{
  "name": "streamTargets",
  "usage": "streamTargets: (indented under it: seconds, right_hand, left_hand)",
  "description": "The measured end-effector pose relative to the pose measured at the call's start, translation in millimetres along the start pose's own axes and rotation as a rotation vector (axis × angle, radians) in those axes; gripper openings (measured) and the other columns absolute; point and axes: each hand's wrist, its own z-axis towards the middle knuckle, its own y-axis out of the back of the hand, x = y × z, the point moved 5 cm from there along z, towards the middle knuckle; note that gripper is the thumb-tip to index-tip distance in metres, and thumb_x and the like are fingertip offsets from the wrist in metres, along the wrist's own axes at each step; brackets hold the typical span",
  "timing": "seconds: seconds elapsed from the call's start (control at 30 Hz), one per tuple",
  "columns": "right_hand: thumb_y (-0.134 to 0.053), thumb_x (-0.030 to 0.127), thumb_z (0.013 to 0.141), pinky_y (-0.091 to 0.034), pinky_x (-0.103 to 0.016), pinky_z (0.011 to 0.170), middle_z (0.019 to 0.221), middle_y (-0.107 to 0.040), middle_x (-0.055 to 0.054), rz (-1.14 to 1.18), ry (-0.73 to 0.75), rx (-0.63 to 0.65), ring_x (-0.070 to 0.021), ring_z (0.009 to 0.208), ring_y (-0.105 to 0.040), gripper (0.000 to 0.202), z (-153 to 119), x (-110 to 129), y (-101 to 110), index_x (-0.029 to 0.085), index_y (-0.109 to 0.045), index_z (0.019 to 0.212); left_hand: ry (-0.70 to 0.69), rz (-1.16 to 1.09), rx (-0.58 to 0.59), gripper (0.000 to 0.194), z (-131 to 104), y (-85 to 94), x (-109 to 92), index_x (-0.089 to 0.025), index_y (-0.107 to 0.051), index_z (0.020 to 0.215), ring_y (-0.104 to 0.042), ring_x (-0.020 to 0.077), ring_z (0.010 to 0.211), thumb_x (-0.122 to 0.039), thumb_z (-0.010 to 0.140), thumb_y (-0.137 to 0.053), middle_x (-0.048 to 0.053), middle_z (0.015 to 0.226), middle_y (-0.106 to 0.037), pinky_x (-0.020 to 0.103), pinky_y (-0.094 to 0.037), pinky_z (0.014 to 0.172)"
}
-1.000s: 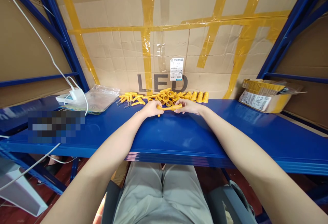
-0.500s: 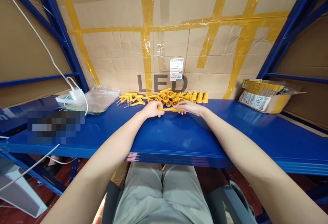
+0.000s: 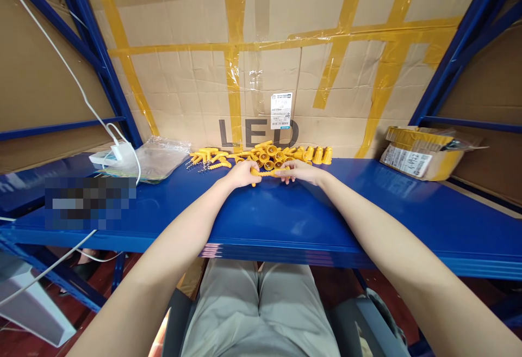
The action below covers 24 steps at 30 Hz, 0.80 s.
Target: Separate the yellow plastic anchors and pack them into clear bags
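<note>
Shifted right hand (image 3: 303,172), steady left hand (image 3: 243,174), both pinching yellow piece (image 3: 268,173), right end finger-hidden.

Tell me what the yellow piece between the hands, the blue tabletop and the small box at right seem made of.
Yellow piece: probably moulded plastic, fairly smooth, from its even colour and bumpy shape; coated metal can't be ruled out.
Blue tabletop: likely painted metal, glossy, since it shows soft reflections.
Small box: looks like cardboard, matt where bare, from its dull brown sides.
</note>
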Motion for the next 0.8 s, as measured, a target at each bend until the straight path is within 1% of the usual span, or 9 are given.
streamTargets:
  seconds: [0.1,0.27,0.43,0.8]
  right_hand:
    - [-0.068,0.054,0.069,-0.038,-0.023,0.052,0.070,-0.063,-0.003,-0.003,0.003,0.000,-0.0116,0.061,-0.056,0.039,-1.0,2.6,-0.5,0.015,-0.062,0.072]
    - [-0.068,0.052,0.069,-0.037,-0.023,0.051,0.069,-0.063,-0.002,0.011,-0.007,-0.007,-0.0117,0.059,-0.056,0.038,-0.2,1.0,-0.6,0.015,-0.063,0.076]
    - [-0.068,0.052,0.068,-0.038,-0.025,0.053,0.070,-0.063,-0.002,0.011,-0.007,0.004,-0.0125,0.060,-0.056,0.038,1.4,-1.3,-0.8,0.016,-0.063,0.075]
    - [-0.068,0.055,0.067,-0.037,-0.025,0.053,0.071,-0.063,-0.002,-0.015,-0.022,0.000,-0.0123,0.060,-0.056,0.041,0.4,-0.2,-1.2,0.015,-0.062,0.074]
  left_hand:
    - [-0.019,-0.014,0.012,0.014,-0.4,0.0,0.7,-0.020,-0.055,0.072,-0.059,0.0158,0.058,-0.024,0.060,-0.061,-0.005,0.052,-0.061,0.024,-0.042,0.057]
    - [-0.069,0.024,-0.003,0.025,0.6,1.5,1.4,-0.020,-0.054,0.072,-0.059,0.0162,0.059,-0.038,0.062,-0.068,-0.004,0.054,-0.062,0.025,-0.041,0.058]
    - [-0.066,0.056,-0.006,0.031,0.3,2.7,-0.1,-0.020,-0.053,0.071,-0.057,0.0159,0.059,-0.045,0.062,-0.069,-0.004,0.055,-0.061,0.025,-0.039,0.058]
    - [-0.056,0.074,-0.014,0.034,-0.4,4.8,-1.9,-0.020,-0.054,0.070,-0.053,0.0149,0.058,-0.048,0.061,-0.070,-0.004,0.056,-0.057,0.025,-0.034,0.054]
